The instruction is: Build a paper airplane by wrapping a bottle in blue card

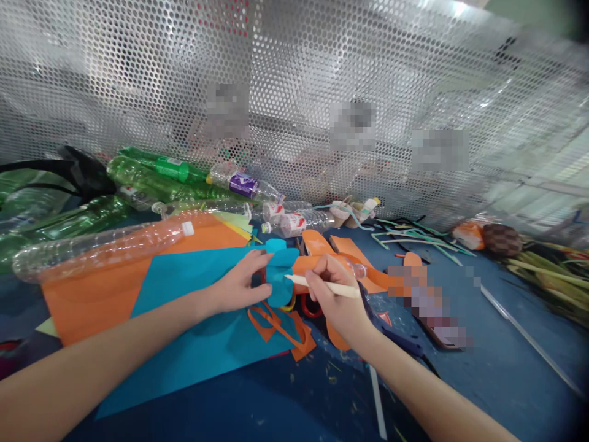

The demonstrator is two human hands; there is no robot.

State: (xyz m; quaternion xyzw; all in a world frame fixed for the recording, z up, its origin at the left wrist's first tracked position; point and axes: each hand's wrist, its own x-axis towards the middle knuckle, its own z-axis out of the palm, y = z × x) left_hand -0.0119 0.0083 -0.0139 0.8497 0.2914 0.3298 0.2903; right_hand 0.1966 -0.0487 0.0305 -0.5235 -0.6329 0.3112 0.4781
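Note:
My right hand [338, 294] is closed around a slim cream-white pen [343, 288]. The pen's pointed tip rests at the middle of a blue paper cutout [280, 285] with rounded lobes. At the cutout's left edge, my left hand [242, 282] grips it between thumb and fingers. An orange paper-covered piece [304, 267] lies right behind the cutout, partly hidden by my right hand. Beneath my left arm is a large blue paper sheet [184, 344]. Orange paper strips [276, 322] curl just below the cutout, and red scissor handles [313, 306] show beside them.
Orange paper [83, 307] and a clear bottle [105, 248] lie left. Green bottles [156, 178] pile behind. A dark blue corded tool [396, 331] and a phone [437, 319] lie right, with green straws [414, 236] farther back. A perforated metal screen [294, 80] borders the far side.

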